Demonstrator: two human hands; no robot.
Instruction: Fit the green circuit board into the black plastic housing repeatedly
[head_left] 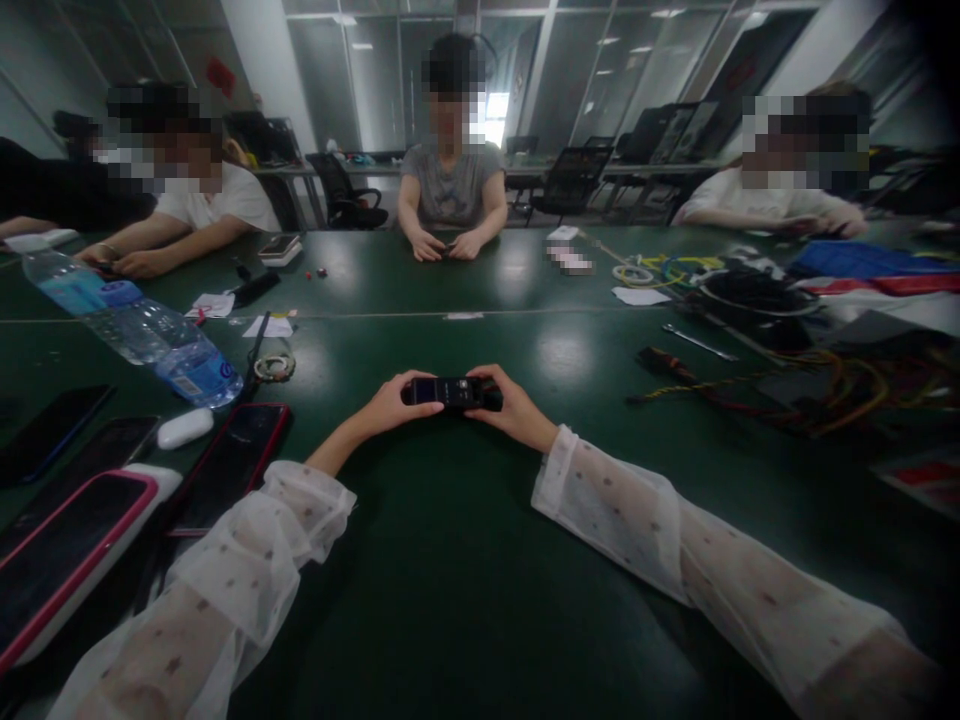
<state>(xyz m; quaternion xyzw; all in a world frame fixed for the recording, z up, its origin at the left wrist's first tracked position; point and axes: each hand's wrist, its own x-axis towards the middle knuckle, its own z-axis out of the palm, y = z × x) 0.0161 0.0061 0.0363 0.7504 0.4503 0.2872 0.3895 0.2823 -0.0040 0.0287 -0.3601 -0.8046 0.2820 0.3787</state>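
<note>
A small black handheld device [452, 394] with a dark screen and a few buttons is held level just over the green table [465, 560]. My left hand [394, 405] grips its left end, with the thumb along the lower edge. Around the right end curls my right hand [511, 405], where a dark part sticks out beneath the fingers. Whether the device rests on the table, I cannot tell. Sheer white dotted sleeves cover both my forearms.
Several phones, one a red-edged phone [236, 465], and a white earbud case [185, 428] lie left. Beyond them are water bottles [176, 345] and a beaded bracelet [274, 368]. Bundled wires [795, 390] and a wrench [699, 342] lie right. Several people sit across the table.
</note>
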